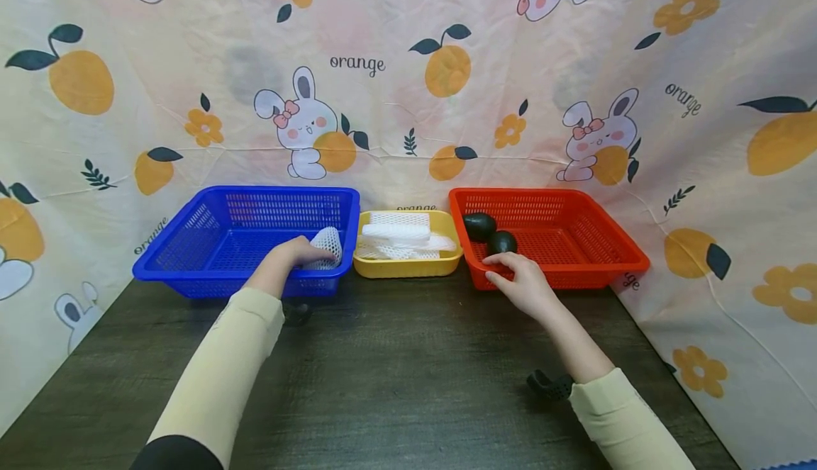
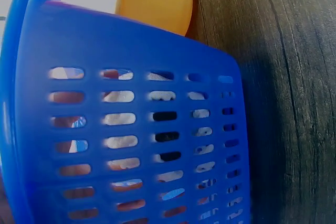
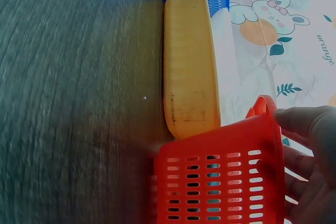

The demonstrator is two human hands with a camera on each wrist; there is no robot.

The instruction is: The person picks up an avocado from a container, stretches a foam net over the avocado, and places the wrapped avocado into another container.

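Note:
My left hand (image 1: 295, 252) reaches over the front rim of the blue basket (image 1: 210, 275), its fingers on a white foam net sleeve (image 1: 328, 242) in the right end. Through the basket slots in the left wrist view, white netting and dark patches show; what the sleeve wraps is mostly hidden. My right hand (image 1: 525, 284) is at the front left corner of the red basket (image 1: 574, 277), thumb close to the rim and fingers loosely bent with nothing between them. Just beyond its fingertips lie two dark green avocados (image 1: 479, 227), one partly behind the other.
A yellow tray (image 1: 408, 267) stands between the two baskets, piled with white foam net sleeves (image 1: 398, 232). All three containers line the back of the dark wooden table (image 1: 408, 371). A patterned cloth (image 1: 396, 122) hangs behind them and along the sides.

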